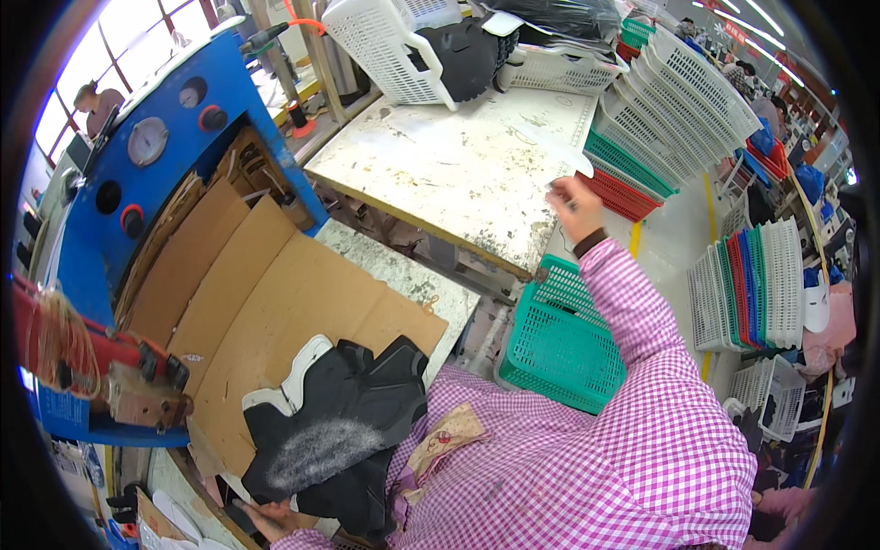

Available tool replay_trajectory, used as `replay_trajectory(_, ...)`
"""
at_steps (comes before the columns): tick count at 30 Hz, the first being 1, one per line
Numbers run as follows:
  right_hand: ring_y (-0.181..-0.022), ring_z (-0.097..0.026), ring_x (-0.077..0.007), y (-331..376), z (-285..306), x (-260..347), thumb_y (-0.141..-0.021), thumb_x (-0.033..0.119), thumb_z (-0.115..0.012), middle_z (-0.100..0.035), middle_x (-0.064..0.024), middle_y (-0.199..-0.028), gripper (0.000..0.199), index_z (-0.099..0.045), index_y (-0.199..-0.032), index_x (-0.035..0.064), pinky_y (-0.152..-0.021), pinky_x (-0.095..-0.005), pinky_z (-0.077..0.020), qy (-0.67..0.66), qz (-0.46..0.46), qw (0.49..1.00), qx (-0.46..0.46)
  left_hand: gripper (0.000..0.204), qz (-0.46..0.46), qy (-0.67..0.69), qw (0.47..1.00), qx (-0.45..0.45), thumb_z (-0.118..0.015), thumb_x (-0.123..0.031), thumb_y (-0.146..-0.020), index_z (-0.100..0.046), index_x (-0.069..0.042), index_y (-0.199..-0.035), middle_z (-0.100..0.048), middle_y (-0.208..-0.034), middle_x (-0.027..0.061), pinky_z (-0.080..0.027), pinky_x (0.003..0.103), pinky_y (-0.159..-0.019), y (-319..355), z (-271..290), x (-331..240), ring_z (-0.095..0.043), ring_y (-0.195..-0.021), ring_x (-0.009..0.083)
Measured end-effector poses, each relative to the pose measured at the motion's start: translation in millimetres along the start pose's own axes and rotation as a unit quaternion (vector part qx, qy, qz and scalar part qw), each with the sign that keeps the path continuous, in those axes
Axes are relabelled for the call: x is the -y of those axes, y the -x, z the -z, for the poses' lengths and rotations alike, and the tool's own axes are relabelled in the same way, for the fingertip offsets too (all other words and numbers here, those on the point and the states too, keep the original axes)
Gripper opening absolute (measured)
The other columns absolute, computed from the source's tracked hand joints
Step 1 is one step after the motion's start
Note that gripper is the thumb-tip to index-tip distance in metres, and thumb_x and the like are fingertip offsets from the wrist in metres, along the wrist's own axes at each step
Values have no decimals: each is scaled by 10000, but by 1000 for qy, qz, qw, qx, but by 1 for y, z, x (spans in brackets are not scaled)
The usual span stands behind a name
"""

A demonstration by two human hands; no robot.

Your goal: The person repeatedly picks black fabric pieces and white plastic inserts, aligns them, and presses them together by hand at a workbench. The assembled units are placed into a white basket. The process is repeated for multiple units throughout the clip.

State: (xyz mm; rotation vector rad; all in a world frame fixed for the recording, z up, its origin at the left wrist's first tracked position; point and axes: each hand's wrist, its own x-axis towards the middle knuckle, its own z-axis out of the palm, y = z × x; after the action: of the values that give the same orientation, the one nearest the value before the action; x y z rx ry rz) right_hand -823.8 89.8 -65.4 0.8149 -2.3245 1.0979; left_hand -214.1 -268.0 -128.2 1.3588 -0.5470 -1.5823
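Hands: right [573, 206] pinches white sheet [564, 147] past table edge [458, 243]; left [270, 521] presses black piece [339, 412].

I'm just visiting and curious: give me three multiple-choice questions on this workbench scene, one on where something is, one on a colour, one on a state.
1. Where does the black shoe upper lie?
A. in the green basket
B. on the cardboard
C. on the floor

2. What colour is the basket beside the worker's right arm?
A. green
B. white
C. red

3. What is the right hand doing?
A. resting flat on the table
B. gripping the basket
C. raised, holding a thin white piece

Answers:
1 B: the upper rests on the brown cardboard in front of the blue machine.
2 A: its mesh is green.
3 C: the hand is up by the white table's edge, fingers pinching the white piece.
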Motion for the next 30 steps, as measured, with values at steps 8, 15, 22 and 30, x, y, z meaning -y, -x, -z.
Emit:
replay_trajectory(8, -875, -559, -258, -48, 13, -160, -744, 67, -614, -536, -71, -877, 195, -531, -915, 113, -715, -374, -483, 420, 63, 905, 11, 722, -107, -81, 990, -51, -544, -501, -875, -351, -14, -1372, -447, -1355, 157, -406, 445, -984, 7, 18, -48, -465, -1211, 310)
replay_trajectory(15, -684, -597, -237, -71, 37, -152, -742, 155, -698, -591, -76, -755, 171, -583, -861, 113, -603, -367, -481, 263, 41, 962, -62, 702, -187, -146, 971, -35, -552, -485, -875, -375, -3, -1354, -472, -1329, 164, -412, 420, -971, 27, 18, -70, -481, -1196, 296)
replay_trajectory(22, -584, -561, -88, -52, 67, -20, -822, 71, -658, -597, -9, -675, 93, -579, -862, 41, -504, -218, -412, -306, -171, 928, 128, 649, -215, -220, 912, 270, -574, -400, -880, -396, 20, -1342, -466, -1330, 203, -376, 390, -991, 85, -84, -42, -470, -1206, 303)
replay_trajectory(30, -607, -630, -117, 53, -27, 153, -811, 39, -675, -663, -54, -746, 134, -591, -914, 60, -557, -225, -515, -613, -271, 599, 439, 675, -121, -14, 841, 528, -469, -424, -927, -274, -7, -1420, -349, -1437, 180, -263, 389, -1085, 145, -178, -4, -349, -1321, 306)
